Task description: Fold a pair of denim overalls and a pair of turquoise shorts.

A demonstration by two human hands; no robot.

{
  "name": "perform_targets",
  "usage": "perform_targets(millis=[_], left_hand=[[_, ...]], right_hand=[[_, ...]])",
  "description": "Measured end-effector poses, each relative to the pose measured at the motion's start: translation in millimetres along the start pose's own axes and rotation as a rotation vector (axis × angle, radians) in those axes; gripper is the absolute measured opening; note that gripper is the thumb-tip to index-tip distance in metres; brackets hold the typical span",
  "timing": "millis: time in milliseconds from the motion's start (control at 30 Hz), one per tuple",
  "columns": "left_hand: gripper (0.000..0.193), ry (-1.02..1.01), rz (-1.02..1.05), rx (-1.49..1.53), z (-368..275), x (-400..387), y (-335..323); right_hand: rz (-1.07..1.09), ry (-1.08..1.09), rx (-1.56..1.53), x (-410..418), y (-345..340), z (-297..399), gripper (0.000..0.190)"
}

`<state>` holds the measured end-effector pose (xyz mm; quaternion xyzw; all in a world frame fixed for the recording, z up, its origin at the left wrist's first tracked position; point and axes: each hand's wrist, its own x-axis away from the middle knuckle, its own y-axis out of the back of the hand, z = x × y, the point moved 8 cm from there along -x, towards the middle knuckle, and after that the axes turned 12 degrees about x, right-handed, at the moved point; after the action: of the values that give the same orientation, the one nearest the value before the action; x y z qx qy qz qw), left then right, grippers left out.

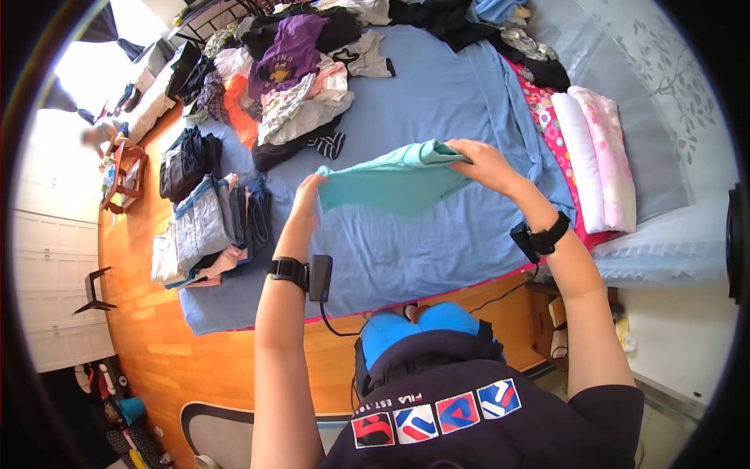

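Observation:
A turquoise cloth garment [387,184] is stretched between my two hands above the bed. My left hand [307,202] grips its left corner. At the opposite end, my right hand [483,167] pinches the gathered upper edge. The lower part of the garment hangs down and is blurred, so its exact kind is not plain. Beneath it spreads a blue bedsheet [375,264]. Each forearm wears a black strap with a small cabled device.
Folded jeans and other clothes [205,223] stand in stacks at the bed's left edge. Behind them lies a loose heap with a purple T-shirt [287,55]. A folded pink-and-white quilt [597,158] rests at right. Another person [108,138] is by a wooden rack [126,176] at far left.

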<state>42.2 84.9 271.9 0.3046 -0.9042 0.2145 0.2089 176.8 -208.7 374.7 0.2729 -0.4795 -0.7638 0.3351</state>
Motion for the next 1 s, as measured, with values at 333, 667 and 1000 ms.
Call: perform_targets(millis=[333, 667, 1000], left_hand=[[0.025, -0.052, -0.055, -0.292, 114, -83, 134], [0.037, -0.344, -0.025, -1.026, 229, 5, 74], [0.057, -0.430, 0.478, -1.492, 263, 1, -8]], right_hand=[[-0.358, 0.247, 0.415, 16, -102, 59, 0.033], [0.116, 0.082, 0.351, 118, -289, -3, 0.031], [0.199, 0.153, 0.356, 140, -288, 4, 0.030]])
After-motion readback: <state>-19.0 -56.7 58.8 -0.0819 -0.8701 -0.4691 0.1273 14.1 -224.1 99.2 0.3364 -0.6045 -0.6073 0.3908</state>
